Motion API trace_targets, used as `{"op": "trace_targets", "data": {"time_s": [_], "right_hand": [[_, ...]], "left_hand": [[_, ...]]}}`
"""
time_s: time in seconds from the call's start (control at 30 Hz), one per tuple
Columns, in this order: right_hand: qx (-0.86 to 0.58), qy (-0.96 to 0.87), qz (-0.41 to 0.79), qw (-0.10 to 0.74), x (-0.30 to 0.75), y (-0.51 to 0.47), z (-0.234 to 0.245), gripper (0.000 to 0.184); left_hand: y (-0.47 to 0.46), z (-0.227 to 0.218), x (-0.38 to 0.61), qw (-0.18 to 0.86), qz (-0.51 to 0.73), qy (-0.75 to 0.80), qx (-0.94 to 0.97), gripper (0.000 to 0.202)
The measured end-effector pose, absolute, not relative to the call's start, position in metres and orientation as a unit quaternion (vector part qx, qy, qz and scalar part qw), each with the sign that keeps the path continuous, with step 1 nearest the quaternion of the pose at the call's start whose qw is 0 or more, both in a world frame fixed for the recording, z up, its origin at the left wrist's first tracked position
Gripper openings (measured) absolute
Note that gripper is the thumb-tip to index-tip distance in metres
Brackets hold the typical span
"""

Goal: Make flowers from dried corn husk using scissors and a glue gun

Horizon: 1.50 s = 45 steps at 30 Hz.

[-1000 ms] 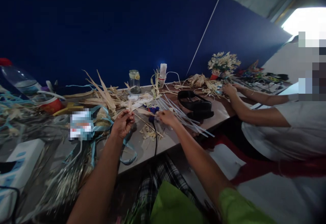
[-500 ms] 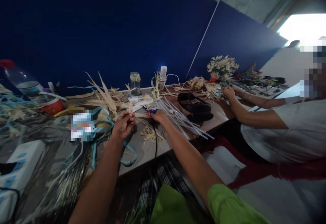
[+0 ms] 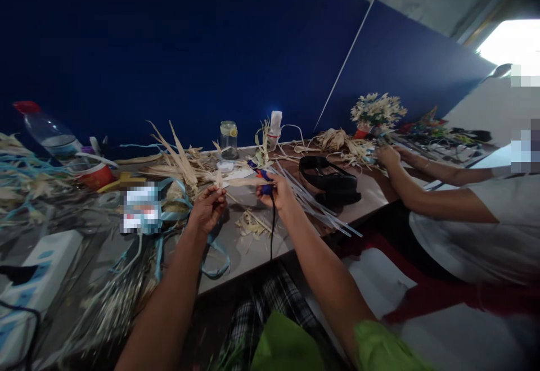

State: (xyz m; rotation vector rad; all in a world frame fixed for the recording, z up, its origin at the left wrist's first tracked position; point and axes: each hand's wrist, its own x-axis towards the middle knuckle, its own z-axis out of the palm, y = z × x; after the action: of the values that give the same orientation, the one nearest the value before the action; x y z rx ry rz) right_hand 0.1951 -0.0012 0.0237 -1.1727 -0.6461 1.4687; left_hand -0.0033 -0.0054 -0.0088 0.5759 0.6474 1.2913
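My left hand (image 3: 210,207) is closed in a pinch on a small upright piece of dried corn husk (image 3: 219,180). My right hand (image 3: 280,192) wraps round a blue-and-red glue gun (image 3: 266,189), whose black cord (image 3: 273,225) hangs over the table's front edge. A pale husk strip (image 3: 244,182) spans the gap between the hands, its right end at the fingers of my right hand. Below them lies a small heap of husk scraps (image 3: 250,225). Part of the gun is hidden by my fingers and the strip.
Clear plastic sticks (image 3: 312,202) and a black headset-like strap (image 3: 327,177) lie to the right. Behind stand a glass jar (image 3: 229,141) and a pot of husk flowers (image 3: 375,111). At left are a bottle (image 3: 54,135) and a power strip (image 3: 46,264). A co-worker's hands (image 3: 390,157) work farther right.
My right hand has drawn a little to the right and turned, so more of the glue gun and the husk strip shows. My left hand keeps its pinch. The whole view has shifted slightly.
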Motion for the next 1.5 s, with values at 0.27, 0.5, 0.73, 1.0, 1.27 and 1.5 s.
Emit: {"op": "trace_targets", "data": {"time_s": [0.27,0.5,0.73,1.0,1.27,1.5], "right_hand": [[-0.338,-0.377,0.558,0.657,0.193,-0.008,0.048,0.027],[-0.331,-0.465,0.551,0.609,0.185,-0.002,0.042,0.025],[-0.318,-0.47,0.652,0.503,0.181,0.002,0.016,0.032],[-0.316,-0.457,0.665,0.499,0.194,0.001,0.013,0.041],[-0.327,-0.475,0.663,0.478,0.19,-0.003,0.008,0.032],[-0.447,-0.56,0.551,0.429,0.185,-0.003,-0.01,0.035]], "left_hand": [[-0.003,-0.009,-0.01,0.7,0.607,0.284,0.245,0.024],[-0.005,-0.008,-0.01,0.704,0.604,0.289,0.238,0.025],[-0.008,-0.004,-0.008,0.699,0.604,0.303,0.233,0.026],[-0.007,-0.004,-0.006,0.692,0.603,0.334,0.213,0.026],[-0.008,-0.006,-0.006,0.685,0.612,0.33,0.217,0.025],[-0.007,-0.009,-0.008,0.684,0.62,0.317,0.218,0.024]]}}
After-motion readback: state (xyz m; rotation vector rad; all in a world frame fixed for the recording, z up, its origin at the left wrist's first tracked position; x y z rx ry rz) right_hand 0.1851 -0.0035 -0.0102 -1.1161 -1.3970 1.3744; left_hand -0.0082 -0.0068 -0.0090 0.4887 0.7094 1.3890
